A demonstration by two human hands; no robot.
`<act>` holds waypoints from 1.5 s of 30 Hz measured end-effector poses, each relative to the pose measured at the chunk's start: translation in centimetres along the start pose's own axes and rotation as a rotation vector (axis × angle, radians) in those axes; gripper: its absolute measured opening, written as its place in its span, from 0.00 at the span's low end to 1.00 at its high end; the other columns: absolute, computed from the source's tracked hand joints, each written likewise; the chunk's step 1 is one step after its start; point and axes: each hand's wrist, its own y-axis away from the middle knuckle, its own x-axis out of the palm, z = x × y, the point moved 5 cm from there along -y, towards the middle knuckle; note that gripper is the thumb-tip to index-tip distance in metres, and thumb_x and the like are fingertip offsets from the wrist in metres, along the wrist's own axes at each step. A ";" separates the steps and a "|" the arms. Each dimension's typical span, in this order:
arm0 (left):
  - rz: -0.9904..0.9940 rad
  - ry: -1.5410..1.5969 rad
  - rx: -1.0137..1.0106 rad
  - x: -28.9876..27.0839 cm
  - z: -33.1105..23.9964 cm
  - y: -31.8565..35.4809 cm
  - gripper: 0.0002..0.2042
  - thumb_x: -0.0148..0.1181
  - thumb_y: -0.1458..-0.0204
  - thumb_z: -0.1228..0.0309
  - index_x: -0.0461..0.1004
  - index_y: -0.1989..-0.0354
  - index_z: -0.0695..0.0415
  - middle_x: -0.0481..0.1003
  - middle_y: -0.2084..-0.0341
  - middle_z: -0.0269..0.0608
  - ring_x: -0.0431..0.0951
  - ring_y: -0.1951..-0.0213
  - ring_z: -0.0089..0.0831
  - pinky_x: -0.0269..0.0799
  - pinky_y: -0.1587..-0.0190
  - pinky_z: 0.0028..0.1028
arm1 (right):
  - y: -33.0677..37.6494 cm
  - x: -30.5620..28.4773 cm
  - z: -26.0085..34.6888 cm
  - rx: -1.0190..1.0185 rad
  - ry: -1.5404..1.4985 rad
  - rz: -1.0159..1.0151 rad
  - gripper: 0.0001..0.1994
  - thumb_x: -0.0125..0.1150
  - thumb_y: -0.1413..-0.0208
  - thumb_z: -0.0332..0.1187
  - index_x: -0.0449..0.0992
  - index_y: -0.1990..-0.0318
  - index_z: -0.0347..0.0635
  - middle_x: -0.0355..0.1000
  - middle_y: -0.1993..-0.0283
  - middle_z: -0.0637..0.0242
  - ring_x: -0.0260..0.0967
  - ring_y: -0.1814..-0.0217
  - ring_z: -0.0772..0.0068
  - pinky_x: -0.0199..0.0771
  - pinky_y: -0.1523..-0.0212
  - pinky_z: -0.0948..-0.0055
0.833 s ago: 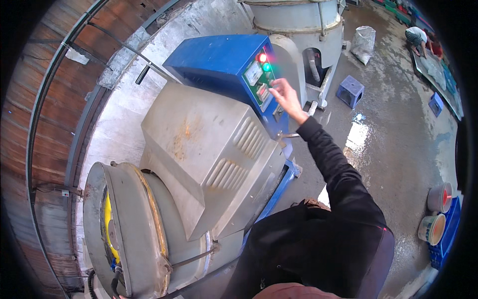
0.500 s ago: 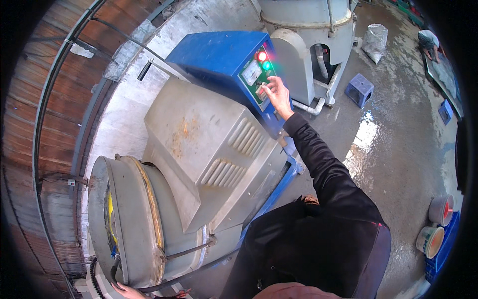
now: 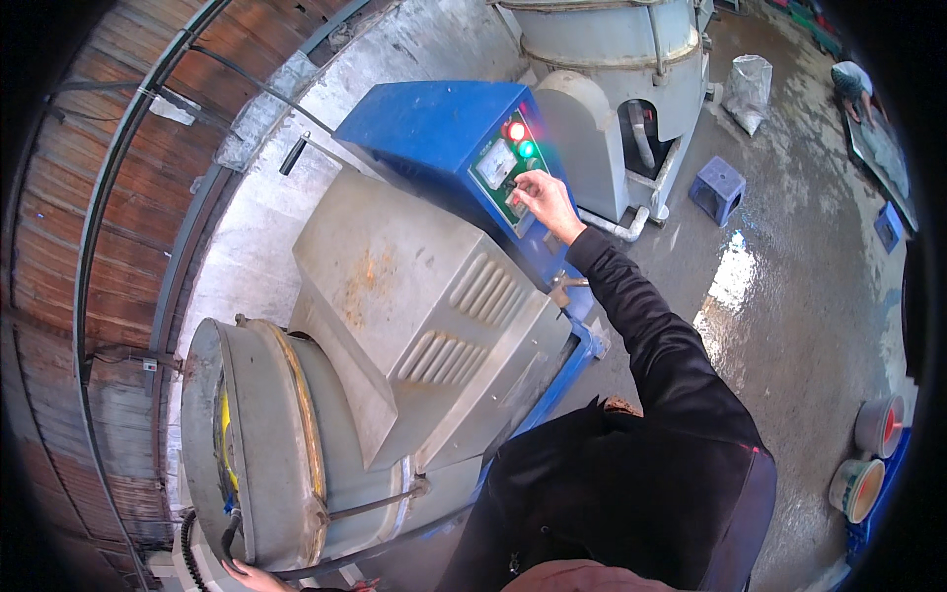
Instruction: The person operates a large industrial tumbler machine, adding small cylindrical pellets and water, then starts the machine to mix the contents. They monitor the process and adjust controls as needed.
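I stand on a wet grey concrete floor, a bright puddle shining just right of my arm. On it sit the grey machine with its blue frame, a tall grey drum behind, a blue plastic stool, a clear sack (slumped) and two paint buckets at far right

Right hand outstretched, fingers curled forward.

1. The control box sits on the far end of the machine housing.
2. The drum lies near-left of it.
3. The stool stands far right on the floor.
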 end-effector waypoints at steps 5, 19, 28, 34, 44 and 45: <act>0.001 0.006 -0.003 0.1 -0.1 0.0 0.23 0.47 0.36 0.60 0.63 0.40 0.66 0.67 0.44 0.57 0.68 0.44 0.49 0.63 0.40 0.38 | 0.0 0.0 0.4 0.006 -0.056 -0.004 0.12 0.64 0.49 0.25 0.75 0.56 0.37 0.74 0.66 0.63 0.71 0.72 0.72 0.72 0.68 0.72; 0.024 0.020 -0.017 0.0 0.0 0.6 0.24 0.45 0.35 0.61 0.61 0.37 0.65 0.65 0.40 0.58 0.65 0.39 0.50 0.59 0.36 0.38 | 0.1 0.6 0.2 -0.049 -0.022 -0.023 0.11 0.64 0.49 0.25 0.75 0.57 0.38 0.74 0.65 0.61 0.72 0.68 0.67 0.73 0.64 0.70; -0.008 -0.004 -0.001 -0.1 -0.1 0.6 0.25 0.44 0.35 0.58 0.63 0.38 0.65 0.66 0.41 0.57 0.66 0.40 0.51 0.62 0.39 0.39 | 0.3 0.7 0.2 0.004 -0.078 -0.007 0.11 0.63 0.48 0.25 0.75 0.57 0.36 0.74 0.64 0.60 0.75 0.65 0.65 0.74 0.64 0.69; -0.008 -0.020 -0.003 0.0 -0.1 0.6 0.25 0.43 0.35 0.58 0.63 0.38 0.65 0.66 0.41 0.57 0.67 0.40 0.51 0.62 0.39 0.39 | 0.2 0.6 0.4 -0.032 -0.054 -0.035 0.11 0.63 0.49 0.24 0.75 0.57 0.37 0.75 0.64 0.59 0.75 0.64 0.65 0.75 0.62 0.70; 0.001 0.022 -0.011 -0.3 -0.9 0.9 0.24 0.44 0.35 0.60 0.63 0.38 0.65 0.66 0.41 0.59 0.66 0.40 0.51 0.62 0.39 0.39 | 0.2 0.8 0.2 -0.008 -0.054 -0.048 0.11 0.63 0.49 0.24 0.76 0.57 0.37 0.75 0.65 0.60 0.75 0.66 0.67 0.75 0.63 0.71; 0.001 0.025 -0.020 -0.3 -0.9 0.9 0.24 0.44 0.35 0.60 0.63 0.38 0.65 0.65 0.41 0.59 0.66 0.40 0.51 0.62 0.39 0.39 | 0.2 0.8 0.1 -0.009 -0.057 -0.049 0.10 0.63 0.49 0.25 0.76 0.57 0.37 0.76 0.66 0.61 0.75 0.66 0.67 0.75 0.63 0.70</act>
